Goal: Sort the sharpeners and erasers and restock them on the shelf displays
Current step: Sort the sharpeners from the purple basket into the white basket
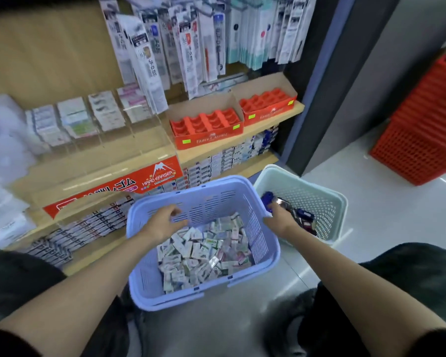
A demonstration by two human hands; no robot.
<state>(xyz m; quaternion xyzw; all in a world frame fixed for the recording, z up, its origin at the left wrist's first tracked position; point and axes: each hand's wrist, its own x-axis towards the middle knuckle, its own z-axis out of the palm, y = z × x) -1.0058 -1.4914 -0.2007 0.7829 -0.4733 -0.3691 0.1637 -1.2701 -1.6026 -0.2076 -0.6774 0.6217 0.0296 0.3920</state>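
1. The purple basket is sitting on the floor at centre frame, in front of the shelf.
2. Erasers in pale wrappers are lying in a loose heap across its bottom.
3. The left hand is hovering over the basket's left side, above the heap. Its fingers are hanging loosely curled and holding nothing.
4. The green basket is standing just right of the purple one, their rims touching.
5. The right hand is reaching over the purple rim into the green basket. Its fingers are curling round a blue sharpener; blur is hiding the finer detail of the grip.
6. More sharpeners, dark and mixed in colour, are lying in the green basket just beyond that hand.
7. Two red trays are sitting side by side on the shelf at upper centre, their compartments showing only red.
8. A clear display with a red eraser label is standing left of the trays; small packs are leaning in the racks behind it.
9. Rows of small boxes are lining the shelf below.
10. Hanging packs are filling the top of the frame.
11. Stacked red baskets are standing at the right edge.
12. The person's dark-clothed knees are showing at lower left and lower right.
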